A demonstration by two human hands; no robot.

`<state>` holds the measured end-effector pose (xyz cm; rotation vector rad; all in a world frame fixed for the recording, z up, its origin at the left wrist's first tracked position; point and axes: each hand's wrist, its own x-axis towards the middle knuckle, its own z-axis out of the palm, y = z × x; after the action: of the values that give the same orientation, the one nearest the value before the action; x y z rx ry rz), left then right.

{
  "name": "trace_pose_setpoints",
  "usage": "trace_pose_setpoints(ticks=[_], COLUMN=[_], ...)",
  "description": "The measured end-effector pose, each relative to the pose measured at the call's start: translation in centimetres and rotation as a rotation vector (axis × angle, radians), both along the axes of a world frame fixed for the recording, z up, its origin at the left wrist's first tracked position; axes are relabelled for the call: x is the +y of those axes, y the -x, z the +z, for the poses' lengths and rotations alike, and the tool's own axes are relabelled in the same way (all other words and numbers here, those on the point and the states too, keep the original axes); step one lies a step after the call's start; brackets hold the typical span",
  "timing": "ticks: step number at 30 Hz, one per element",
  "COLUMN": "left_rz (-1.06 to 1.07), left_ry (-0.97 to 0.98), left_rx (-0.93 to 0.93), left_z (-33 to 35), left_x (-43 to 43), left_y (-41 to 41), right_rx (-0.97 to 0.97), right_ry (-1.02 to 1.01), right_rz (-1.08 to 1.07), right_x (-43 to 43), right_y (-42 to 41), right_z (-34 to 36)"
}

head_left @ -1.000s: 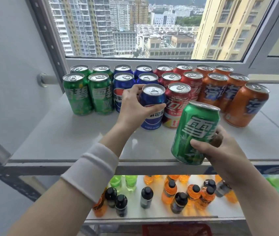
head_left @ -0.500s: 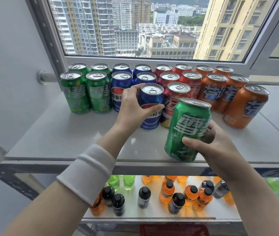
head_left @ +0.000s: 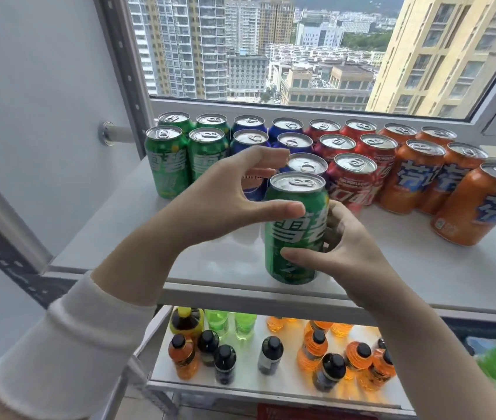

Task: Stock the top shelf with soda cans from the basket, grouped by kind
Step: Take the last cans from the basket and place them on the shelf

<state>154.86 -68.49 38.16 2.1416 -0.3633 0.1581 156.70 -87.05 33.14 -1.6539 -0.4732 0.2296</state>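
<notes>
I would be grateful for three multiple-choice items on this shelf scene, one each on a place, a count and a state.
1. Where on the top shelf do the standing green cans sit?
A. the left end
B. the middle
C. the right end

2. How many orange cans stand on the shelf?
A. three
B. five
C. eight

3. How is the green can in the right hand?
A. lying on its side
B. crushed
C. upright and gripped

Answers:
1 A: they stand leftmost, beside the blue cans.
2 B: two, two and one from back to front.
3 C: its lid faces up and the thumb and fingers curl round it.
</notes>
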Motion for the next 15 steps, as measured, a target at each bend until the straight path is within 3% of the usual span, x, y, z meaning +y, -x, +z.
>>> trace_pose_setpoints(ticks=[15], left_rz=[0.36], left_ry=[0.095], left_rx=[-0.027], left_z=[-1.2], left_x=[10.1], left_y=[1.4], right_rx=[-0.082], right_ry=[0.001], right_rz=[0.071], right_x=[13.7], right_y=[-1.7], right_z=[-1.1])
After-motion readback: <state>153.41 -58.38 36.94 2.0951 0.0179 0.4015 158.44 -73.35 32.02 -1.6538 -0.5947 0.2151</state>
